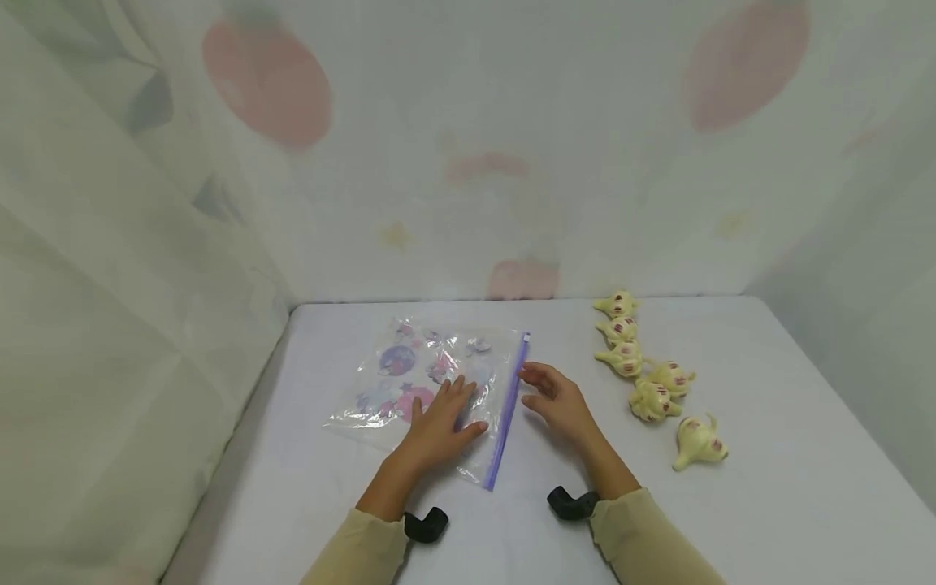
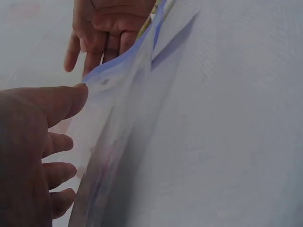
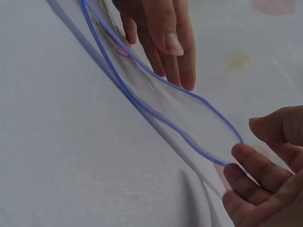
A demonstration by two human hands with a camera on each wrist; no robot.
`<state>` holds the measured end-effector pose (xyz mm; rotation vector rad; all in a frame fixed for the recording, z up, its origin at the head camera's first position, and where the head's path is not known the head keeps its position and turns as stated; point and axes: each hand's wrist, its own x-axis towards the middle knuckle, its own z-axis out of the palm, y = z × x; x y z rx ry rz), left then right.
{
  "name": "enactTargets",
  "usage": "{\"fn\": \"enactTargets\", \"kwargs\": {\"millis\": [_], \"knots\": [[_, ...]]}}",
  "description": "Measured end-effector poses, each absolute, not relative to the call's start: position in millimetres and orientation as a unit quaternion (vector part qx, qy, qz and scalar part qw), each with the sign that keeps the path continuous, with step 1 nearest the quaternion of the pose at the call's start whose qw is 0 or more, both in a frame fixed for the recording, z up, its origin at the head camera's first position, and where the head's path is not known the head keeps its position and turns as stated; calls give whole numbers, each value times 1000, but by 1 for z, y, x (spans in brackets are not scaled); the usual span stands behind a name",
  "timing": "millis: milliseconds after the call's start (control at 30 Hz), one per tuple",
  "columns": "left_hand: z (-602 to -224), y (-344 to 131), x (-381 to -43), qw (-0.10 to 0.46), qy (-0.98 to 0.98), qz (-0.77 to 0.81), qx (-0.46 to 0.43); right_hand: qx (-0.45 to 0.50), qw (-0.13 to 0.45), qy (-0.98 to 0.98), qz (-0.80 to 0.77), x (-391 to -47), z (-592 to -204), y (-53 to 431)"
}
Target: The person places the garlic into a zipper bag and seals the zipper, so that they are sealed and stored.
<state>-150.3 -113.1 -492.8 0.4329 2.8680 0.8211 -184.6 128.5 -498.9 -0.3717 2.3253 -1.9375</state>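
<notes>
A clear zip bag [image 1: 457,345] printed with pink and purple pictures lies on the table, its purple zip edge [image 1: 504,422] facing right. My left hand [image 1: 436,429] rests over the bag with fingers spread. At the zip edge, my right hand [image 1: 561,405] has its fingertips against the upper part, fingers loosely bent and thumb apart. In the right wrist view the two purple lips [image 3: 163,80] of the bag's mouth stand apart, and the right hand's fingers [image 3: 258,170] touch their end. To the right lie several pale yellow garlic bulbs [image 1: 700,443] with purplish marks.
The white table [image 1: 790,487] reaches back to a pale curtain [image 1: 585,203] with faded red fruit prints. Another curtain hangs along the left side. A black wrist mount [image 1: 426,526] sits at the left cuff, and a second black mount [image 1: 572,504] at the right.
</notes>
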Motion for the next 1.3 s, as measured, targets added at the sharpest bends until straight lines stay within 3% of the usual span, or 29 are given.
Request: {"fn": "enactTargets", "kwargs": {"millis": [133,400,567,933,1300], "knots": [[-493,-114,-148,70,946,277,152,-135,57,747,-649,-181,-500,123],[-496,-113,-149,68,935,303,171,-144,-1,810,-569,-178,-506,116],[-497,-113,-149,61,929,320,173,-129,0,848,-514,-173,-508,114],[-491,-103,-149,-23,906,376,193,-227,15,879,-418,-170,-506,109],[-492,-80,-134,-63,917,343,194,-296,29,882,-365,-167,-510,105]]}}
